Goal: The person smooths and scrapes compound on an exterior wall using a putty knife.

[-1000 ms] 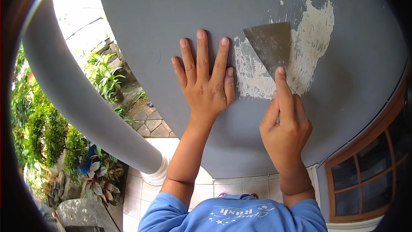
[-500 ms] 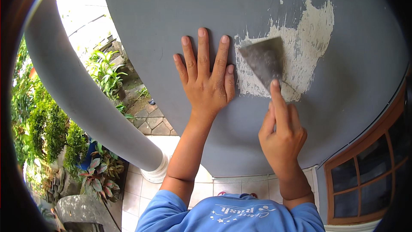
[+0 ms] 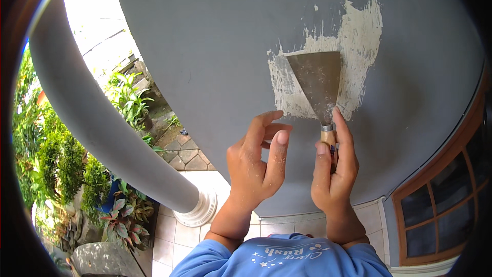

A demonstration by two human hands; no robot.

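My right hand (image 3: 335,174) grips the short wooden handle of a putty knife (image 3: 319,79), its forefinger stretched up along the neck. The wide metal blade points upward, its face toward me with whitish specks on it. Behind the blade, a rough off-white patch (image 3: 359,36) of scraped surface shows on the grey wall (image 3: 205,31). Whether the blade touches the wall I cannot tell. Left of the knife, my left hand (image 3: 256,159) hangs off the wall with nothing in it, its fingers half bent and apart. Pale dust clings to its thumb side.
A round grey pillar (image 3: 107,107) with a white base (image 3: 197,208) rises on the left. Beyond it grow shrubs (image 3: 61,154) and potted plants. At the lower right is a brown-framed window (image 3: 443,202). Pale tiles (image 3: 184,233) cover the floor below.
My left hand has come off the wall, moving down with its fingers bending. The right hand has lowered, and the putty knife has turned from leaning left to nearly upright.
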